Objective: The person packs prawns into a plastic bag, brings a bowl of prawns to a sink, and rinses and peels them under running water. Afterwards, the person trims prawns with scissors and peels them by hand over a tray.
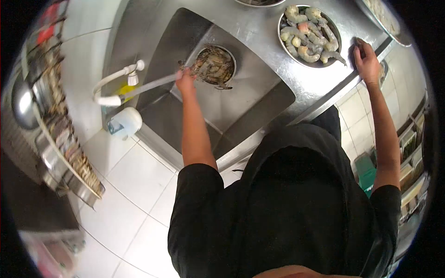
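My left hand (pixel 185 82) reaches into the steel sink (pixel 250 111), closed around a dark shrimp (pixel 183 65) beside a round bowl's rim. A stream of water (pixel 155 85) from the tap runs onto this hand. Unpeeled shrimp (pixel 215 65) fill the bowl in the sink, with some legs and feelers hanging over its edge. My right hand (pixel 367 62) rests on the counter edge, thumb and fingers apart. Left of it stands a metal bowl (pixel 281 39) of peeled, greyish shrimp (pixel 308 34).
The white tap (pixel 109 100) curves out at the sink's left side. A white plastic container (pixel 126 121) stands by the sink's corner. Another metal bowl (pixel 259 3) shows at the top edge, and a large pan (pixel 387 21) at the upper right. Racks of dishes (pixel 74 148) line the left.
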The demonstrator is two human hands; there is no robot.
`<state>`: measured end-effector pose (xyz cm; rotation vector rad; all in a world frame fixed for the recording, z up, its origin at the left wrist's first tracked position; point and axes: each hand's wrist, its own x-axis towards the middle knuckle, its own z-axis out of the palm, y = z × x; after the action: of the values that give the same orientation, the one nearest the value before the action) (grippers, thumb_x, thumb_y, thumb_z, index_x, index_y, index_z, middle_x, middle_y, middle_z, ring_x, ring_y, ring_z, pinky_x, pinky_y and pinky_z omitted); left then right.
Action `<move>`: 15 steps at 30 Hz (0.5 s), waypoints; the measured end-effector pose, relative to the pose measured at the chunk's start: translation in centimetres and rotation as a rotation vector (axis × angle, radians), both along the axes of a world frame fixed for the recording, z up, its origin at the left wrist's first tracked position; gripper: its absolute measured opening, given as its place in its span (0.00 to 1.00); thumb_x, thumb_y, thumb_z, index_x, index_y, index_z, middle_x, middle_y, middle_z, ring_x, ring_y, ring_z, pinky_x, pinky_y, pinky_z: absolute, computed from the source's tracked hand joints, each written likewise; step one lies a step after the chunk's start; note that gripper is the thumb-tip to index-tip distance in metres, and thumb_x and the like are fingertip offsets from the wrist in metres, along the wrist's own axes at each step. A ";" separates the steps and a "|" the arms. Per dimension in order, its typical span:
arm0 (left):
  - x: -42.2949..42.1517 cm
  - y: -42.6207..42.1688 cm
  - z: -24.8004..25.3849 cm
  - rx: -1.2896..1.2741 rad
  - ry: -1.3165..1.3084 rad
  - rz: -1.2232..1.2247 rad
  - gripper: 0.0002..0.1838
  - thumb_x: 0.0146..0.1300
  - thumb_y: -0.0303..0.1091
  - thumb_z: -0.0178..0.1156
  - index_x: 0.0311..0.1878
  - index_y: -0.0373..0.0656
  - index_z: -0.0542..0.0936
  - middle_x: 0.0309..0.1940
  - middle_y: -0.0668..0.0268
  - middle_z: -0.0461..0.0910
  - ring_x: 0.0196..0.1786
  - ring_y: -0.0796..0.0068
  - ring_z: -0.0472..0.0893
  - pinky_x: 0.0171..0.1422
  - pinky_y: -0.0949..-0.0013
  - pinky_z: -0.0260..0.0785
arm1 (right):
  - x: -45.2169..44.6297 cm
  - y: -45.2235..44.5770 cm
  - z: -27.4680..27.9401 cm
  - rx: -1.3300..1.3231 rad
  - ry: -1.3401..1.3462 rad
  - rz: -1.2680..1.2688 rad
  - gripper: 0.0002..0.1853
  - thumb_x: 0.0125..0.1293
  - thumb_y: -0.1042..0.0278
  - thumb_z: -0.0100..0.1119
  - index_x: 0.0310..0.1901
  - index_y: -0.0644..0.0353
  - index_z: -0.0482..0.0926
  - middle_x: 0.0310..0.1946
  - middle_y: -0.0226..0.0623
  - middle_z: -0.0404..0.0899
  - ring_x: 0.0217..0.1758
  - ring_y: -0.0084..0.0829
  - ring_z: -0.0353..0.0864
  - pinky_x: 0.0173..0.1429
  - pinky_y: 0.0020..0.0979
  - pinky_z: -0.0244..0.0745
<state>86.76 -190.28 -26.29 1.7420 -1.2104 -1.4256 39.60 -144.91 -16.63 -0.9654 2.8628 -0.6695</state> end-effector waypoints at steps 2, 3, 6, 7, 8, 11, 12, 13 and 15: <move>0.4 0.2 1.4 0.026 0.105 -0.093 0.24 0.64 0.30 0.63 0.60 0.32 0.69 0.45 0.59 0.77 0.39 0.72 0.78 0.31 0.69 0.76 | 0.1 0.0 0.5 -0.089 -0.058 0.014 0.18 0.67 0.59 0.59 0.57 0.52 0.78 0.36 0.36 0.82 0.38 0.30 0.82 0.44 0.30 0.76; 0.7 0.5 2.1 0.036 0.156 -0.139 0.23 0.64 0.30 0.63 0.59 0.32 0.69 0.44 0.60 0.77 0.38 0.73 0.78 0.30 0.69 0.76 | -0.2 0.4 0.1 -0.152 -0.121 0.032 0.18 0.67 0.63 0.59 0.58 0.55 0.77 0.34 0.31 0.81 0.36 0.23 0.80 0.43 0.26 0.75; -1.7 4.1 8.2 0.034 0.178 -0.126 0.22 0.64 0.32 0.64 0.57 0.31 0.70 0.41 0.62 0.77 0.36 0.75 0.77 0.31 0.69 0.75 | -1.0 0.4 0.1 -0.518 -0.296 -0.060 0.16 0.68 0.68 0.57 0.56 0.59 0.78 0.40 0.32 0.82 0.43 0.22 0.79 0.50 0.25 0.74; -2.2 5.3 9.8 0.036 0.190 -0.115 0.22 0.65 0.32 0.64 0.57 0.31 0.70 0.41 0.63 0.77 0.36 0.75 0.77 0.32 0.69 0.75 | -1.0 0.1 1.1 -0.621 -0.280 -0.072 0.15 0.68 0.69 0.57 0.56 0.60 0.78 0.42 0.33 0.82 0.46 0.23 0.79 0.52 0.25 0.73; -2.8 6.4 11.2 0.036 0.204 -0.103 0.23 0.65 0.33 0.64 0.57 0.31 0.70 0.41 0.63 0.77 0.35 0.75 0.76 0.32 0.69 0.74 | -0.4 -0.5 3.0 -0.726 -0.264 -0.082 0.15 0.68 0.70 0.57 0.55 0.61 0.78 0.44 0.35 0.82 0.48 0.24 0.80 0.55 0.26 0.73; -4.7 10.4 15.5 0.062 0.301 -0.065 0.24 0.64 0.33 0.64 0.58 0.31 0.69 0.41 0.63 0.77 0.35 0.75 0.77 0.33 0.69 0.73 | 5.6 -3.9 12.8 -0.736 -0.101 0.278 0.12 0.66 0.77 0.58 0.50 0.62 0.79 0.47 0.37 0.82 0.50 0.28 0.80 0.56 0.28 0.74; -5.6 11.8 17.0 0.080 0.344 -0.064 0.25 0.64 0.33 0.65 0.59 0.31 0.69 0.42 0.63 0.77 0.36 0.75 0.77 0.33 0.69 0.73 | 7.6 -5.0 15.0 -0.744 -0.081 0.429 0.13 0.61 0.78 0.61 0.49 0.63 0.80 0.47 0.40 0.82 0.50 0.31 0.81 0.55 0.29 0.74; -6.7 13.4 18.4 0.094 0.387 -0.078 0.24 0.64 0.33 0.64 0.59 0.32 0.70 0.42 0.63 0.77 0.36 0.75 0.77 0.33 0.69 0.72 | 9.4 -6.2 16.0 -0.763 -0.134 0.562 0.15 0.57 0.78 0.64 0.48 0.62 0.80 0.47 0.40 0.81 0.50 0.35 0.81 0.54 0.31 0.75; -8.9 16.5 21.1 0.126 0.479 -0.107 0.22 0.65 0.33 0.64 0.58 0.35 0.71 0.42 0.64 0.78 0.37 0.75 0.78 0.32 0.69 0.72 | 12.0 -8.7 17.7 -0.747 -0.044 0.835 0.19 0.53 0.73 0.69 0.49 0.56 0.81 0.47 0.39 0.81 0.52 0.42 0.79 0.56 0.39 0.75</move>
<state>77.81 -173.74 -5.17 1.3131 -0.9777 -1.8813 51.61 -153.59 1.04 -1.9745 1.8141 -1.5810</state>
